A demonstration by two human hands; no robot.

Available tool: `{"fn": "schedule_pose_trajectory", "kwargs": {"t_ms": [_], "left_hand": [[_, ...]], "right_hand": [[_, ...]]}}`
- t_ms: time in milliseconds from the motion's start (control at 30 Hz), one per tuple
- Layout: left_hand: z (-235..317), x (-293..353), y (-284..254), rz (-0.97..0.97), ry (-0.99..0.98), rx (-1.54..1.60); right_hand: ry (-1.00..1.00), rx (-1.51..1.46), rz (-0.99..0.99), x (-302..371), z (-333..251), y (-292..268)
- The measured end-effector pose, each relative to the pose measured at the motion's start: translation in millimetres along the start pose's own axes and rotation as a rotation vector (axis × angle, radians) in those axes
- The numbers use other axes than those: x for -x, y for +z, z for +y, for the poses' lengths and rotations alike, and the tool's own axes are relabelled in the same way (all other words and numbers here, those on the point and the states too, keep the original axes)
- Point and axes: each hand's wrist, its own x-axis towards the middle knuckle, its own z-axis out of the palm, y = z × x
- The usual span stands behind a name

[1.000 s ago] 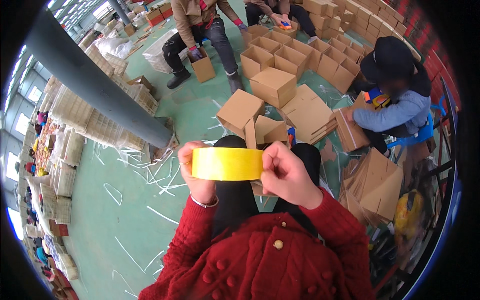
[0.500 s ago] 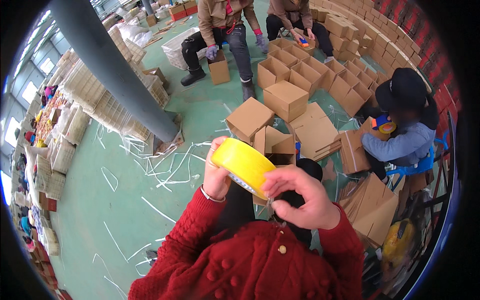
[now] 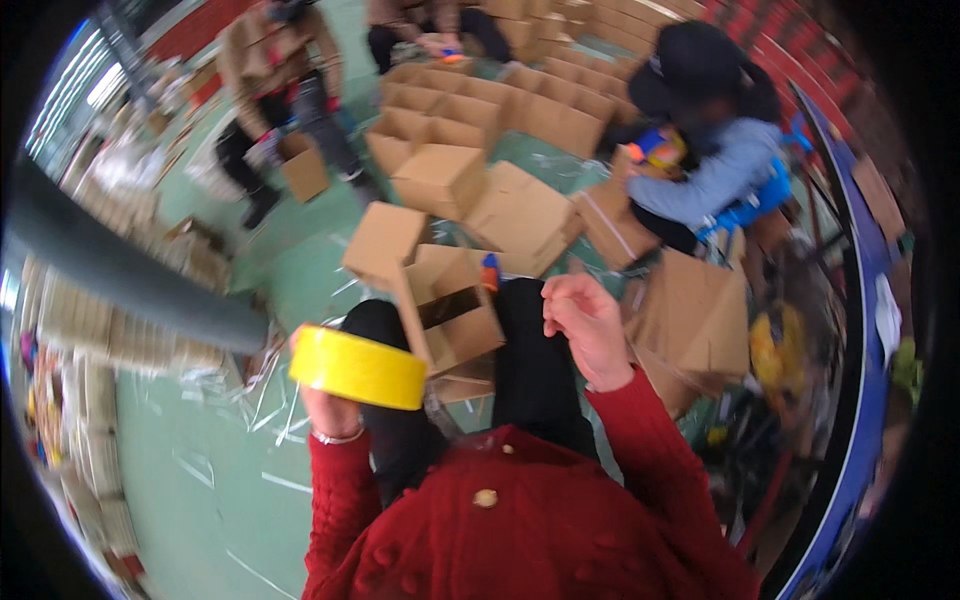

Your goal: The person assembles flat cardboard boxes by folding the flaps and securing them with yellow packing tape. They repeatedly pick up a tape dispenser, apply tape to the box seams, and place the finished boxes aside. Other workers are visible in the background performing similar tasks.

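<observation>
My left hand (image 3: 330, 412) is closed around a wide roll of yellow packing tape (image 3: 358, 368), held above my left knee; its fingers are partly behind the roll. Apart from the tape, my right hand (image 3: 588, 328) is raised over my right knee with its fingertips pinched together. Whatever is between those fingertips, if anything, is too small to make out. Between my knees stands an open cardboard box (image 3: 455, 300). A blue and orange tape dispenser (image 3: 490, 272) is at its right side.
Beyond are a closed carton (image 3: 440, 180), flat cardboard (image 3: 525, 218) and rows of open boxes (image 3: 470, 110). A co-worker in a blue top (image 3: 715, 180) sits at right with a tape dispenser. Flattened cartons (image 3: 695, 315) lie nearer. A grey pillar (image 3: 130, 265) slants at left; white straps litter the floor.
My hands have moved apart: the left carried the tape roll left and down, the right came off the roll and its fingers drew together. My view has turned to the right.
</observation>
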Motion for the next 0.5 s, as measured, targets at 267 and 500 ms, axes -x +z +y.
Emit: {"fn": "schedule_pose_trajectory", "kwargs": {"t_ms": [267,500], "left_hand": [[-16.3,-0.8,-12.2,-0.271,-0.097,0.088],[-20.1,6.5,25.8,-0.090,-0.063,-0.124]], "right_hand": [[0.296,0.503,0.423,55.9,128.3,-238.5],[0.757,1.025,0.568,203.4,190.1,-356.1]]}}
